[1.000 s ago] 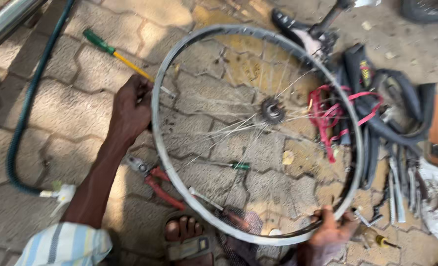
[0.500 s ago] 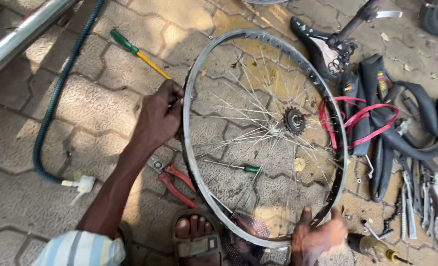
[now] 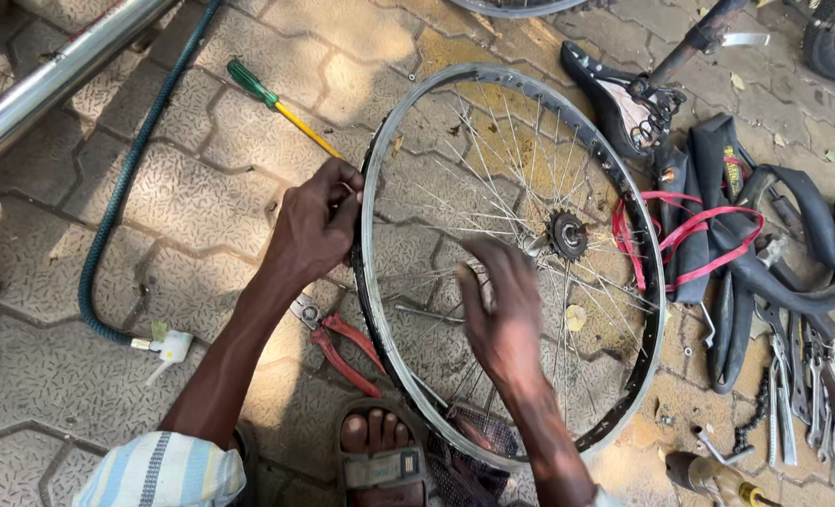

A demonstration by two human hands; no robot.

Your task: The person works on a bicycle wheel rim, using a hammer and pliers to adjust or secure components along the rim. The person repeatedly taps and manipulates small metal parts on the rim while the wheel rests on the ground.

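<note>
The wheel (image 3: pixel 516 263) lies flat on the paving (image 3: pixel 201 197), hub (image 3: pixel 567 235) up, in front of my foot (image 3: pixel 375 437). My left hand (image 3: pixel 319 230) is clenched on its rim at the near-left edge, steadying it. My right hand (image 3: pixel 502 314) hovers over the spokes (image 3: pixel 455 202), fingers loose, grasping nothing (it is blurred, so I cannot tell whether it touches them). I judge this the spoke-checking step; next calls for a firm hold on the rim and one spoke picked out. Pliers (image 3: pixel 342 343) lie just beside the rim, a screwdriver (image 3: pixel 281 108) beyond, tubes (image 3: pixel 765 244) to the right.
</note>
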